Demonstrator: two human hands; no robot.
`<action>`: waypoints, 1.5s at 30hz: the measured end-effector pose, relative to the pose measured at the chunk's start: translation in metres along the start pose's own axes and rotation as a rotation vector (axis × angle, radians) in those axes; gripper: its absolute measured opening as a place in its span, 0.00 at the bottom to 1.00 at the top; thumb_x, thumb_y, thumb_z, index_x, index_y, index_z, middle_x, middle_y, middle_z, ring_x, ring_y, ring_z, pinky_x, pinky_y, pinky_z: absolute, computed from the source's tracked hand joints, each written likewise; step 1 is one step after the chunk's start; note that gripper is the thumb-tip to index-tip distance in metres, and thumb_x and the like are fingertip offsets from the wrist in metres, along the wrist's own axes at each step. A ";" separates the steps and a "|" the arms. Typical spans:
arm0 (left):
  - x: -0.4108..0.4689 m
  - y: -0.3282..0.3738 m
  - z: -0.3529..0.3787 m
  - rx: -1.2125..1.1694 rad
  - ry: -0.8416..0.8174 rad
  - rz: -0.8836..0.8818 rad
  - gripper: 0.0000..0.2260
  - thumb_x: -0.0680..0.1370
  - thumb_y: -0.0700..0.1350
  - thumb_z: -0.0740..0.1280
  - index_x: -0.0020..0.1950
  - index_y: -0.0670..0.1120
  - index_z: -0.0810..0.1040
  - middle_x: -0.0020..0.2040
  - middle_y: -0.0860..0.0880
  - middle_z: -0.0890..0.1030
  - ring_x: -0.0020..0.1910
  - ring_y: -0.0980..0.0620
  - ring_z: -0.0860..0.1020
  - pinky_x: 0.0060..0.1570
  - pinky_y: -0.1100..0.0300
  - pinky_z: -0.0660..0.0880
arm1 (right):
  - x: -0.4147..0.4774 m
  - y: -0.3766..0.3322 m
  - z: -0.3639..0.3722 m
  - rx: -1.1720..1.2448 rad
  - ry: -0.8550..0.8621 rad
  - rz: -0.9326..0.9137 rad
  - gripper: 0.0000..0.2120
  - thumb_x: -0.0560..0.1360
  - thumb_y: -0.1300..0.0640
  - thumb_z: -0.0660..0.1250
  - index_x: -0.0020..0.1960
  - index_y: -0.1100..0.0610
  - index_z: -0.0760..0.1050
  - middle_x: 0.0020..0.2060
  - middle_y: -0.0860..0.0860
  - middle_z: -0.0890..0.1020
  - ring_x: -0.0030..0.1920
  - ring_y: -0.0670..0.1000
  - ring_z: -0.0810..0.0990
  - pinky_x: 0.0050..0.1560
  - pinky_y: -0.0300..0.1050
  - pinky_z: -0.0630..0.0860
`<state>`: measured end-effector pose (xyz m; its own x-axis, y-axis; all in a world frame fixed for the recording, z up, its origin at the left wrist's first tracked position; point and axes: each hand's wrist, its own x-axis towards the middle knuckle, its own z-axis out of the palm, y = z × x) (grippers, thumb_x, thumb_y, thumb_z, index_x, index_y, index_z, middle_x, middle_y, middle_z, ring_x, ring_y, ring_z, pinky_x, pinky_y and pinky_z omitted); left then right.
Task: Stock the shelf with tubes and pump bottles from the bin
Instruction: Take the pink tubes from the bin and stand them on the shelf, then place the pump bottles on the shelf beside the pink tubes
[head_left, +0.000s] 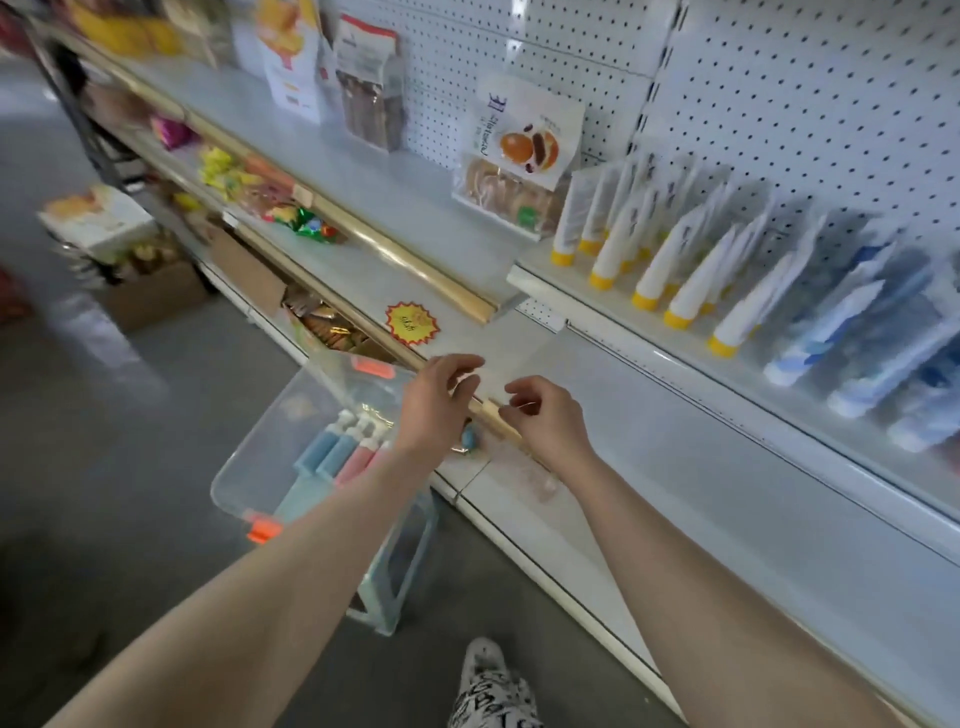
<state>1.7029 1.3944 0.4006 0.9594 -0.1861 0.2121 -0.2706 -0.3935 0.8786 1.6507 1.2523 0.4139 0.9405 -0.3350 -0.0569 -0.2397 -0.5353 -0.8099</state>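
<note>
At the store aisle, in the head view, we look down along a white metal shelf (691, 431) with a perforated back panel (810, 93).

1. Left hand (441, 400): it hovers over the front edge of the shelf, above the far end of the bin. The fingers are relaxed and slightly spread, and they grip nothing.
2. Right hand (545, 415): it is just beside the left hand, apart from it and over the same shelf edge. The fingers curl loosely inward. We see no item between them, though the frame is blurred here.
3. Bin (234, 467): a clear plastic container with orange latches sits on a pale stool (400, 566) on the floor, left of the shelf and below the left forearm.
4. Pump bottles (332, 452): blue and pink ones lie side by side inside the bin, pump heads pointing toward the shelf.
5. Tubes (649, 265): white ones with yellow caps stand cap-down in rows on the upper right shelf level, leaning back. Blue-and-white tubes (841, 338) lie to their right, blurred.
6. Other items: a snack bag (519, 166) stands left of the tubes, an orange starburst sticker (413, 322) lies on the shelf level below it, and a patterned shoe (488, 680) shows at the bottom edge.
</note>
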 end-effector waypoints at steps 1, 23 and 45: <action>0.005 -0.010 -0.009 0.022 0.019 -0.017 0.10 0.79 0.40 0.65 0.58 0.50 0.80 0.54 0.53 0.80 0.49 0.58 0.77 0.50 0.69 0.72 | 0.009 -0.005 0.013 0.003 -0.028 0.000 0.12 0.73 0.59 0.71 0.56 0.52 0.79 0.47 0.48 0.83 0.48 0.47 0.81 0.50 0.38 0.76; 0.133 -0.243 -0.099 0.201 -0.015 -0.480 0.11 0.77 0.40 0.67 0.58 0.49 0.81 0.58 0.49 0.81 0.55 0.50 0.79 0.58 0.52 0.76 | 0.197 -0.022 0.259 -0.084 -0.517 0.241 0.16 0.78 0.53 0.65 0.65 0.53 0.70 0.59 0.51 0.77 0.56 0.51 0.76 0.51 0.41 0.69; 0.119 -0.465 -0.040 0.141 -0.410 -0.631 0.19 0.80 0.38 0.62 0.71 0.48 0.71 0.69 0.48 0.73 0.68 0.49 0.71 0.67 0.58 0.67 | 0.225 0.124 0.452 -0.076 -0.304 0.804 0.21 0.84 0.51 0.51 0.76 0.53 0.56 0.67 0.59 0.74 0.64 0.59 0.74 0.53 0.43 0.67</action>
<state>1.9458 1.5912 0.0346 0.8365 -0.1967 -0.5114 0.2844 -0.6419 0.7121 1.9420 1.4608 0.0371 0.4994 -0.4179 -0.7589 -0.8656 -0.2791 -0.4159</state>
